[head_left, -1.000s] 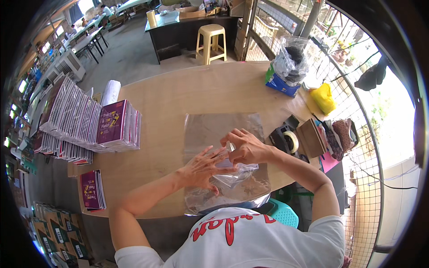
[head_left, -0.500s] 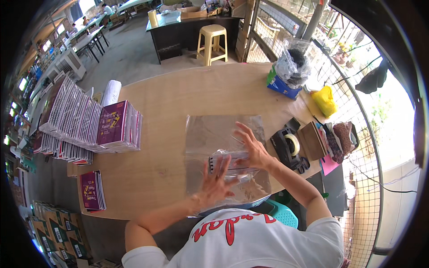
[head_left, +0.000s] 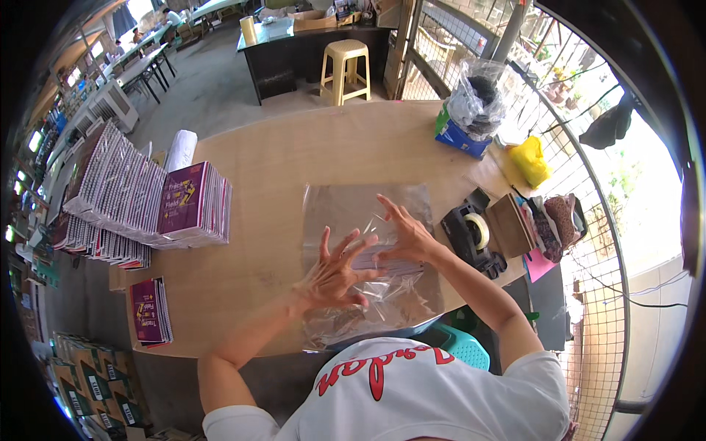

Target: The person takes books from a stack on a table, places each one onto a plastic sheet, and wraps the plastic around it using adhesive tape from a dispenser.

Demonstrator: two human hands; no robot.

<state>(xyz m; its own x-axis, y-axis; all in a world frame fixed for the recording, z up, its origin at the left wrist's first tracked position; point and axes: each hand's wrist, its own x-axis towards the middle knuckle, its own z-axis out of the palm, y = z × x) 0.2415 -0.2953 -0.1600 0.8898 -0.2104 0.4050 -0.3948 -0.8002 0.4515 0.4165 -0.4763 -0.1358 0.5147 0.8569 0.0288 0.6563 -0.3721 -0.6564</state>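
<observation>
Both hands lie flat with fingers spread, gripping nothing: the left hand [head_left: 337, 273] presses down on the clear plastic sheet [head_left: 365, 213], and the right hand [head_left: 407, 234] rests just beside it, fingertips fanned over the same sheet. Under the plastic between the two palms lies a thin stack of booklets [head_left: 386, 259], partly covered by the fingers, so its edges are hard to make out. The sheet is spread across the near middle of the wooden table [head_left: 294, 158], its lower part crumpled and hanging over the table's edge by the person's white shirt. To the right of the right wrist sits a black tape dispenser [head_left: 474, 234], with a brown box [head_left: 511, 224] just beyond it. Farther along that side are a yellow bag [head_left: 531, 162] and a clear bag [head_left: 478, 99] of dark items on a blue box. Well off to the left stands a pile of purple booklets [head_left: 193, 206], touching fanned rows of wrapped ones.
</observation>
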